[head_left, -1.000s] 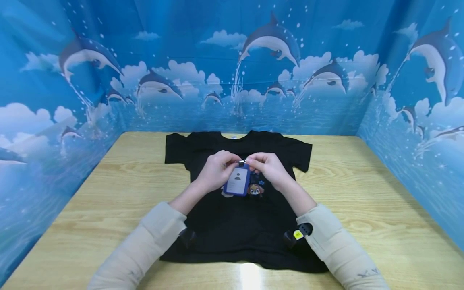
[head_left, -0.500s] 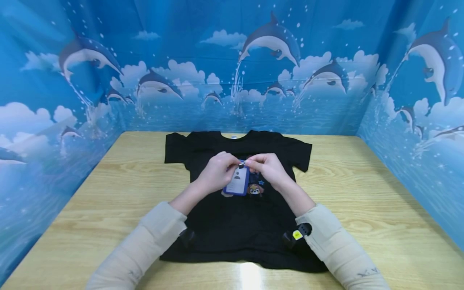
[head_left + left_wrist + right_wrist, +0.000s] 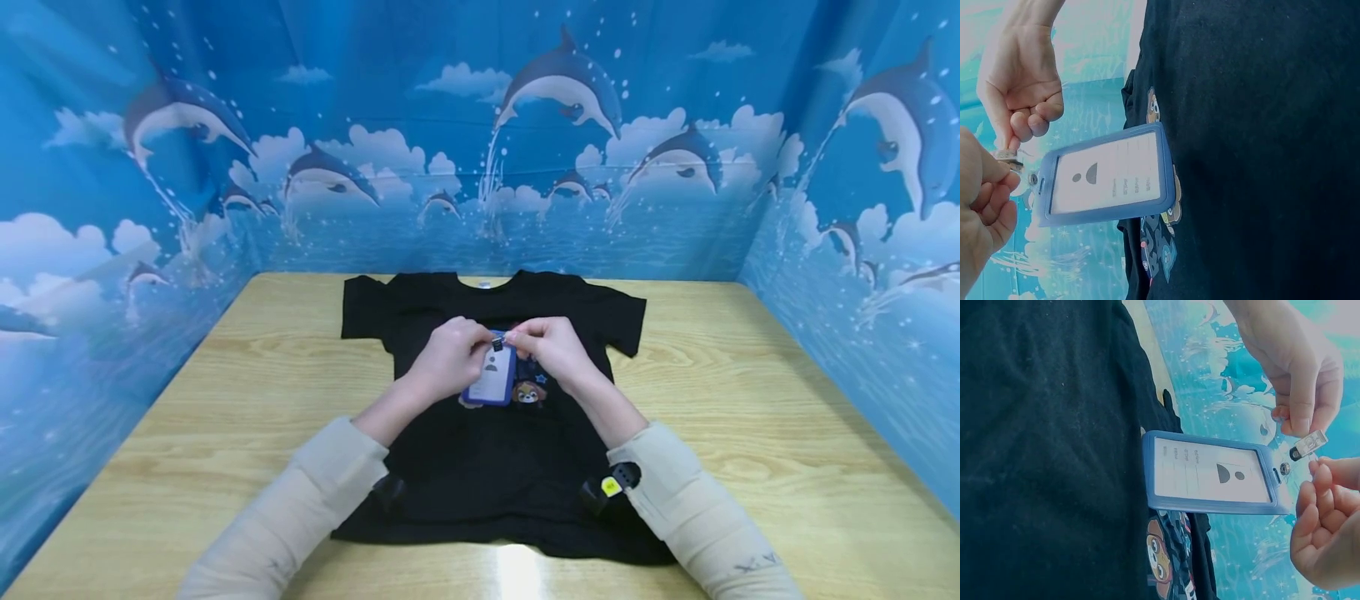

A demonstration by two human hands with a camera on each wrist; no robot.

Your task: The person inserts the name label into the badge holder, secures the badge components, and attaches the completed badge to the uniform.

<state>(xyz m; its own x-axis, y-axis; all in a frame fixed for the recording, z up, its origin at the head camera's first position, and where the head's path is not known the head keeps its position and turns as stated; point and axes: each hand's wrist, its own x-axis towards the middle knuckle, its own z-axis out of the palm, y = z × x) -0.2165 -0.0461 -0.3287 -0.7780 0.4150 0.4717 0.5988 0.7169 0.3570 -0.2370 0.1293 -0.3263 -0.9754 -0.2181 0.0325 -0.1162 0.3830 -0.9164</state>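
Observation:
A blue badge holder (image 3: 491, 377) with a white card hangs below both hands, over a black T-shirt (image 3: 495, 475). In the wrist views its slotted end points to a small metal badge clip (image 3: 1309, 445) with a black part. My left hand (image 3: 450, 354) pinches at this clip from the left; its fingertips also show beside the clip in the right wrist view. My right hand (image 3: 553, 350) pinches at the clip's other side, thumb against finger (image 3: 1319, 472). The two hands' fingertips nearly meet. Part of the clip is hidden behind the fingers.
The T-shirt lies spread flat on a light wooden table (image 3: 750, 417), its collar at the far side and a cartoon dog print (image 3: 529, 393) on its front. A blue dolphin curtain (image 3: 480, 208) stands round the table's back and sides.
Both hands stay almost in place at the clip. The clip has tilted and shifted slightly down and left, so its black part now overlaps the top of the badge holder in the head view.

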